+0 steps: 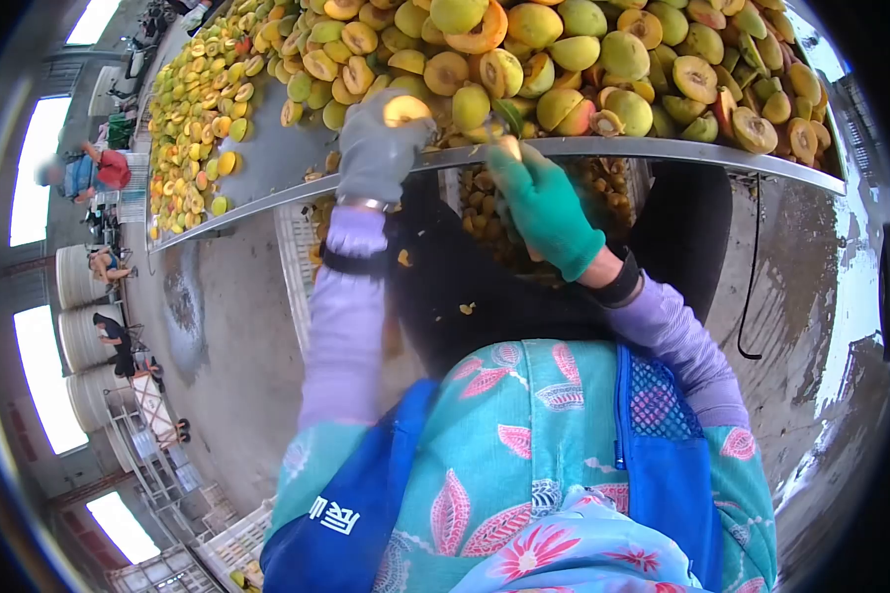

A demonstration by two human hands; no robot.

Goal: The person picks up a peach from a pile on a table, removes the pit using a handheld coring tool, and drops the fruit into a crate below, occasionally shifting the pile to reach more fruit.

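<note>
My left hand (381, 148), in a grey glove, is closed around a halved yellow stone fruit (405, 111), perhaps a peach, with its cut face up. It is over the near rim of a metal table (277, 138). To its right, my right hand (546, 206), in a green glove, grips a small tool with a pale handle (509, 147); its working end is too blurred to make out. Just beyond both hands lies a heap of whole and halved fruit (564, 59), some halves showing the stone. A green leaf (510, 117) sticks out of the heap.
Below the table rim, between my knees, a crate (295, 267) stands near more fruit pieces (485, 212). Loose halves (193, 148) spread over the table's left side. A black hooked rod (752, 296) hangs at the right. Other people (117, 341) and large pale tubs (84, 341) are far left.
</note>
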